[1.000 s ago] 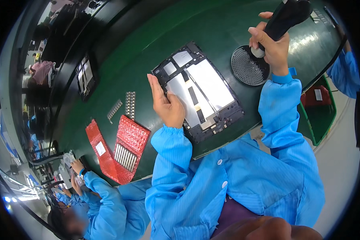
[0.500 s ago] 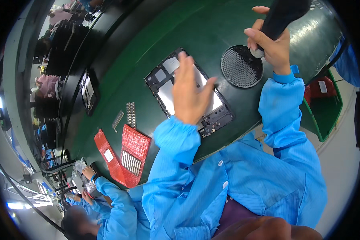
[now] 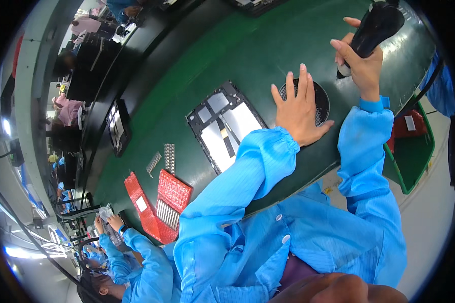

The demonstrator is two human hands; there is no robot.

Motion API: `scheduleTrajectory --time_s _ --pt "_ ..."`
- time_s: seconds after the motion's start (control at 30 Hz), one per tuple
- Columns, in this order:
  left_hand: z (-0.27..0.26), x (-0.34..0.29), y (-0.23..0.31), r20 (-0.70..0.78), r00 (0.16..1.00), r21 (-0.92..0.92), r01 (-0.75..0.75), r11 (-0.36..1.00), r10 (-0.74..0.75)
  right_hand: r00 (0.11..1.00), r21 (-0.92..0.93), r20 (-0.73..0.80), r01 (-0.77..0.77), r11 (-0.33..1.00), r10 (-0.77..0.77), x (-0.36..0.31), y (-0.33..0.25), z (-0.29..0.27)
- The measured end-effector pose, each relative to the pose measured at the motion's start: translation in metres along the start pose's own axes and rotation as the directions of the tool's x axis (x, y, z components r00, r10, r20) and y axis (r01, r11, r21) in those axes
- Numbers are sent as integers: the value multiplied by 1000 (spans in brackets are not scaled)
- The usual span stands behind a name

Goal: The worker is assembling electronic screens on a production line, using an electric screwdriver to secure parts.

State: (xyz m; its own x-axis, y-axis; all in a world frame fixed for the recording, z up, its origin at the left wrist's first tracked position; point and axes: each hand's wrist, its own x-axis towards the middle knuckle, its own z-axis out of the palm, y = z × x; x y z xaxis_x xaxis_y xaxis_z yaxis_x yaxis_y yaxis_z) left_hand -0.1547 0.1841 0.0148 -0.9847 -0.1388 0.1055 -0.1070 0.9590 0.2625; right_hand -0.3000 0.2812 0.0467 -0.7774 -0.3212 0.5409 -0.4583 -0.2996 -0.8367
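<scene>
My left hand is spread, palm down, over a round dark tray with a grid of small holes. It covers much of the tray, and whether the fingers touch it I cannot tell. In my raised right hand, fingers wrap around a black electric screwdriver, its tip hanging above the table to the right of the tray. Left of my left hand lies an opened tablet with pale silver panels in a black frame; my left sleeve hides its lower right part.
Red bubble-wrap pouches holding metallic strips lie left, near small-part sheets. Another opened device rests on the dark ledge. A green bin with a red packet stands right, below the table edge. A co-worker sits at lower left.
My left hand has moved right, from above the tablet to over the round tray. My right hand has shifted right with the screwdriver, away from the tray.
</scene>
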Motion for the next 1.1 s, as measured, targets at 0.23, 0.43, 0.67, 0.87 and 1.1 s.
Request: scheduleTrajectory --time_s 0.23,0.43,0.67,0.87,1.1 --pt "0 51 -14 -135 991 27 23 999 -19 996 -62 -91 -12 998 6 9 14 -15" --pt "-1 50 -26 -210 978 -142 -47 989 16 989 -125 -145 -11 992 -7 10 16 -18" --pt "1 55 -34 -274 958 -190 -143 971 87 980 -147 -196 -15 989 -14 13 14 -24" --pt "1 62 -40 -328 945 -143 -48 989 -1 986 -154 -165 -1 988 -25 7 15 -18" --pt "2 70 -44 -376 926 -204 -44 978 -36 991 -170 -132 -7 985 -15 6 14 -13"
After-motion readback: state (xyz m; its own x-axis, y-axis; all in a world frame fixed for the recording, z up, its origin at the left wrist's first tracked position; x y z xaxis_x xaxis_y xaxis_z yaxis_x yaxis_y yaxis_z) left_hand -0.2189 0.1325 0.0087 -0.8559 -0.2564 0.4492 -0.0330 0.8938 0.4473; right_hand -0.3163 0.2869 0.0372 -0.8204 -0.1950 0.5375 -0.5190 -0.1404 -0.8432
